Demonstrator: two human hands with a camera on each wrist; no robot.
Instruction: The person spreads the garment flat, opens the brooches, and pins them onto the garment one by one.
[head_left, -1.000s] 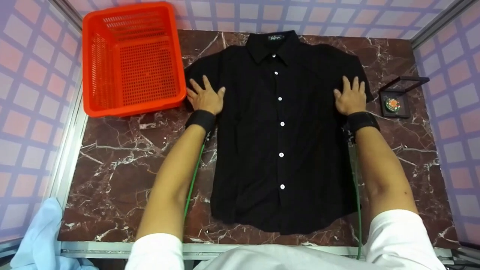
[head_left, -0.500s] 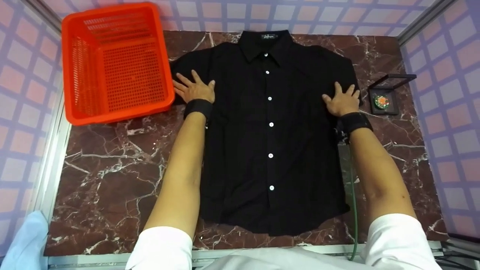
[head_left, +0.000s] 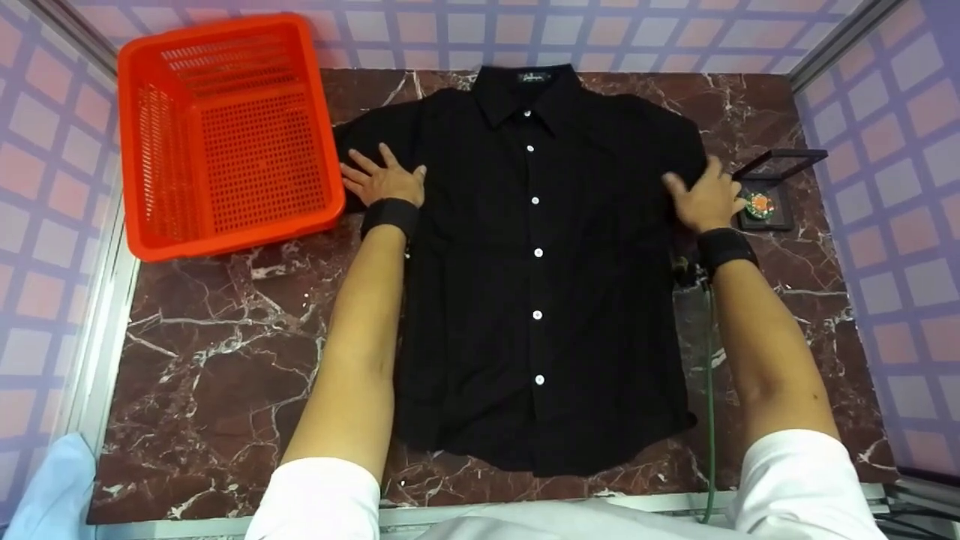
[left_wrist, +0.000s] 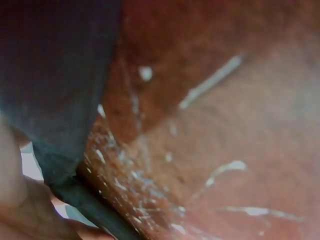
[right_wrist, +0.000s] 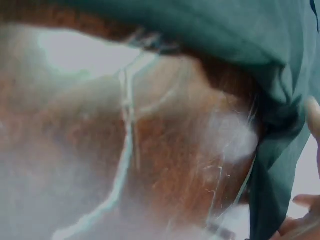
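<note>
A black short-sleeved button-up shirt (head_left: 480, 300) lies front up and spread out, its collar at the far side. My left hand (head_left: 386, 184) rests on the sleeve at the left with its fingers spread, close to the red basket's rim. At the other sleeve, my right hand (head_left: 705, 199) lies over the outer edge, thumb on the cloth and fingertips beside a small black open case (head_left: 784, 202). The right wrist view shows the sleeve cloth (right_wrist: 272, 175) between the thumb and fingers, which stand apart. Part of the left hand (left_wrist: 25, 205) shows beside dark cloth in the left wrist view.
A red plastic basket (head_left: 326, 161) stands at the back left. The case holds a round, colourful piece (head_left: 760, 205). Patterned walls enclose the brown marbled table (head_left: 217, 390). A green cable (head_left: 710, 390) runs along the right forearm, and light-blue cloth (head_left: 56, 480) hangs at the left corner.
My right hand has slid outward from the shirt's sleeve to its outer edge, toward the case. The left hand stays on its sleeve. The head view has shifted slightly.
</note>
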